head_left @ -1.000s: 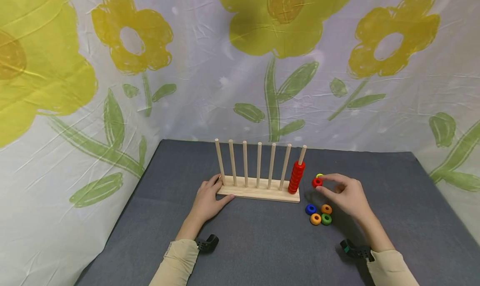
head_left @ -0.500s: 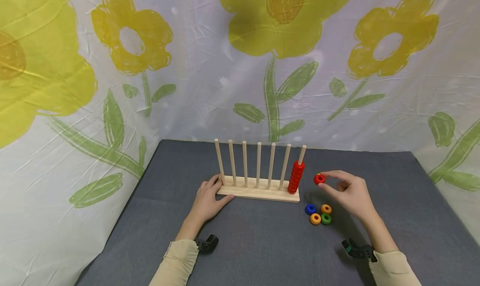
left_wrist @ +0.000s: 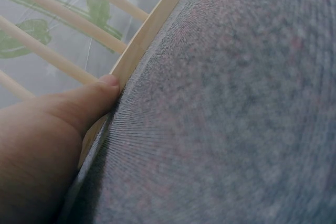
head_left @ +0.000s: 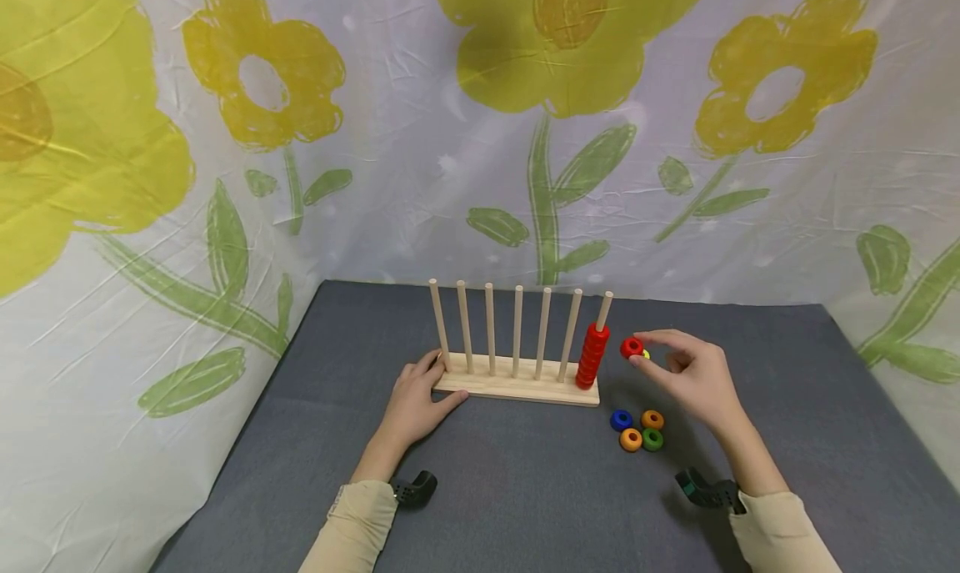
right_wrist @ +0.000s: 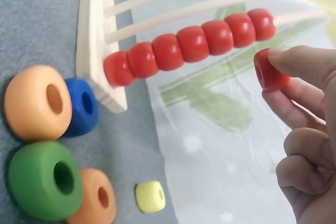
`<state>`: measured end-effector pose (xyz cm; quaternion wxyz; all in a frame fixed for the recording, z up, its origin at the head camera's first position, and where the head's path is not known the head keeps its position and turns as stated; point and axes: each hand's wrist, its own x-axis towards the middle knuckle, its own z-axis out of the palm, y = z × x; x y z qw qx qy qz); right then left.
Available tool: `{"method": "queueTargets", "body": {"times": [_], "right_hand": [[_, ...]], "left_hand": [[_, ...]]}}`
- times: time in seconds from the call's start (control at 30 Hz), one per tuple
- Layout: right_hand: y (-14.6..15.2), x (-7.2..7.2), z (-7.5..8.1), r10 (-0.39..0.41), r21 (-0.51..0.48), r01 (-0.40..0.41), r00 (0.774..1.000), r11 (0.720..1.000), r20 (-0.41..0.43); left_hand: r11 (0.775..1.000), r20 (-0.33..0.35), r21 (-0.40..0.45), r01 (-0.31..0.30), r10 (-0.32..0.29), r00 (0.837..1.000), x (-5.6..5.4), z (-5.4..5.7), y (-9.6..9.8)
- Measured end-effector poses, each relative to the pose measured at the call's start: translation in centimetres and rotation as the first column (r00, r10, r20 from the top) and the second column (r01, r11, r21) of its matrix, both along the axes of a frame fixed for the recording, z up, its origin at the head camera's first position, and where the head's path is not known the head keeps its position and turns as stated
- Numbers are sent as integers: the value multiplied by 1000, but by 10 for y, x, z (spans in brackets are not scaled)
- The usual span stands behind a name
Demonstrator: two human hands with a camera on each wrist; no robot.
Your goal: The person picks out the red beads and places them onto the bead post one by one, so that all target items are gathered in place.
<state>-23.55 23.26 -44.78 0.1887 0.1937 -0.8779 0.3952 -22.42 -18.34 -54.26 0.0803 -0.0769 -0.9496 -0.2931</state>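
A wooden peg rack [head_left: 517, 387] with several upright pegs stands mid-table. Its rightmost peg carries a stack of red beads [head_left: 592, 356], and the peg's top shows above them. My left hand [head_left: 412, 402] grips the rack's left end, thumb along the front edge; the left wrist view shows that thumb [left_wrist: 97, 98] against the wood. Between thumb and fingertips, my right hand [head_left: 693, 381] pinches one red bead [right_wrist: 269, 72], held to the right of the stack and apart from it. In the right wrist view its hole faces partly away.
In front of the rack's right end lie a blue bead [head_left: 621, 420], two orange beads [head_left: 631, 439] and a green bead [head_left: 653, 439], close together. A yellow bead [right_wrist: 149, 198] lies farther back, partly hidden by the right hand in the head view. A flowered cloth hangs behind the table.
My right hand has lifted the pinched red bead a little and, after a slight drift right, brought it left toward the stack. The left hand and rack have stayed put.
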Motion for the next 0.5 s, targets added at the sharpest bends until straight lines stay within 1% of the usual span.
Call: {"method": "queueTargets", "body": {"times": [0.17, 0.3, 0.5], "right_hand": [[-4, -2, 4, 7, -21, -7, 1000, 1000, -22], [-7, -2, 5, 11, -46, -12, 1000, 999, -21], [-11, 1, 8, -13, -60, 12, 1000, 998, -14]], "left_hand": [[1000, 2, 2, -1, 1, 1000, 1, 0, 0], [1000, 0, 2, -2, 2, 1000, 0, 0, 0], [1000, 0, -4, -5, 5, 1000, 0, -1, 0]]}}
